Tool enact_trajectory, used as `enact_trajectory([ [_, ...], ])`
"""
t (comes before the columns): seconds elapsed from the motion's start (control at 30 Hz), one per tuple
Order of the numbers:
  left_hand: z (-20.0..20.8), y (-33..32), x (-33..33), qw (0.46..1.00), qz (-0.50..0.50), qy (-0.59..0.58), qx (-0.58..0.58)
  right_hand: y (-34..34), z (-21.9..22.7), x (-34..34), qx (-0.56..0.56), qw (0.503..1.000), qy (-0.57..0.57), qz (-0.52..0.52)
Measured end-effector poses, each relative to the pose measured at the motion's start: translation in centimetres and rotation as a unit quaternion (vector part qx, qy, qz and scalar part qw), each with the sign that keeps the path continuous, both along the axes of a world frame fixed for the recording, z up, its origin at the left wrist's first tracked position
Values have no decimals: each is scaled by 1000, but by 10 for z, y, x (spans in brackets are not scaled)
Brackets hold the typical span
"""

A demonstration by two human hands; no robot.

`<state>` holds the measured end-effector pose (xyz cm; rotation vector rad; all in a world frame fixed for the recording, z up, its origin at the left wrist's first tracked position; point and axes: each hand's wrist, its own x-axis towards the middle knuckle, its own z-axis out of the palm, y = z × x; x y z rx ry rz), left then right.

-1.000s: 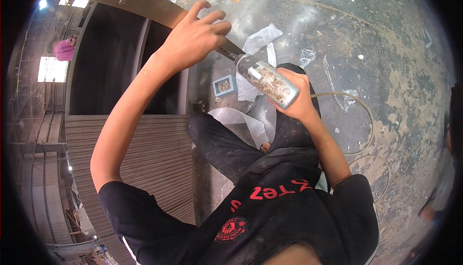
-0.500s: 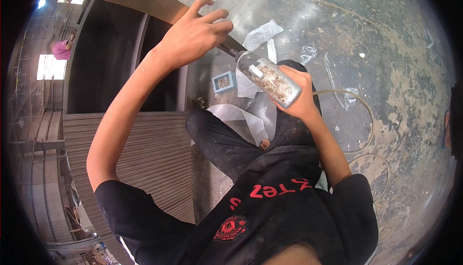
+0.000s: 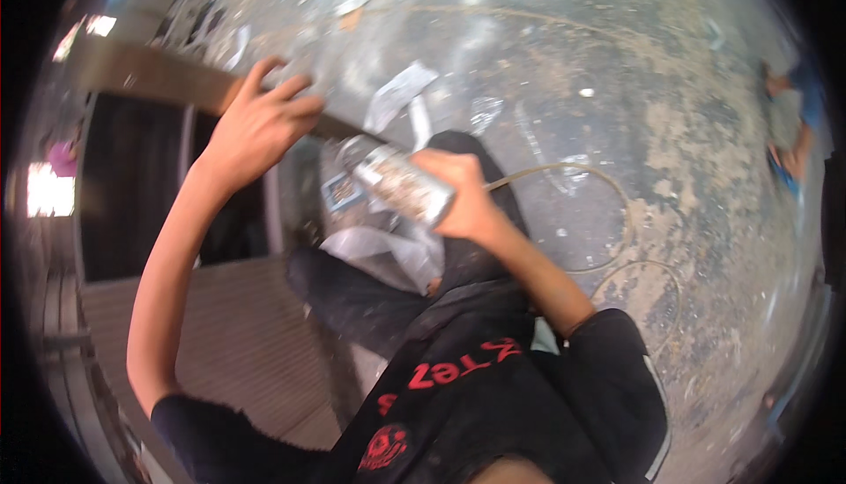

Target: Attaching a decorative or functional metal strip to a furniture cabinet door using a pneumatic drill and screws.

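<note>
My left hand (image 3: pixel 264 122) is at the end of a long brown metal strip (image 3: pixel 167 81), its fingers raised and spread; the thumb side is hidden. In my right hand (image 3: pixel 463 189) is a worn silver air screwdriver (image 3: pixel 401 184) with a cylindrical body. Its dark nose points up and left, toward the strip beside my left hand; motion blur hides whether the tip touches it. A thin hose (image 3: pixel 564 167) runs from behind my right hand. Under the strip stands a dark panelled frame (image 3: pixel 128 184) with a ribbed lower part (image 3: pixel 203 343).
A small blue box (image 3: pixel 339 193) of small metal pieces sits on the floor near my legs. White wrapping strips (image 3: pixel 401 96) and clear plastic scraps (image 3: pixel 485 114) lie around. The hose loops on the right. Another person (image 3: pixel 789 127) is at the far right, a purple-clad one (image 3: pixel 63 158) far left.
My view has swung right, so everything sits further left and lower, and the picture is blurred. Both hands keep nearly the same places on the strip and the tool. A person now shows at right.
</note>
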<state>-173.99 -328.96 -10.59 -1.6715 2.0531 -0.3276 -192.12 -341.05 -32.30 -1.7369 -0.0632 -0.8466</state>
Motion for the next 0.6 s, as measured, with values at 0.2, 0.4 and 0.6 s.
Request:
enact_trajectory([
  [0.2,-10,-13,-7,1000,-16,-9,-20,-2,-8,-8,15,1000,12,-23],
  [0.4,-3,-3,-9,998,-20,8,-53,-1,17,-13,15,1000,-26,-7],
  [0.6,4,9,-11,999,22,-22,-22,11,5,-1,32,999,-33,12],
])
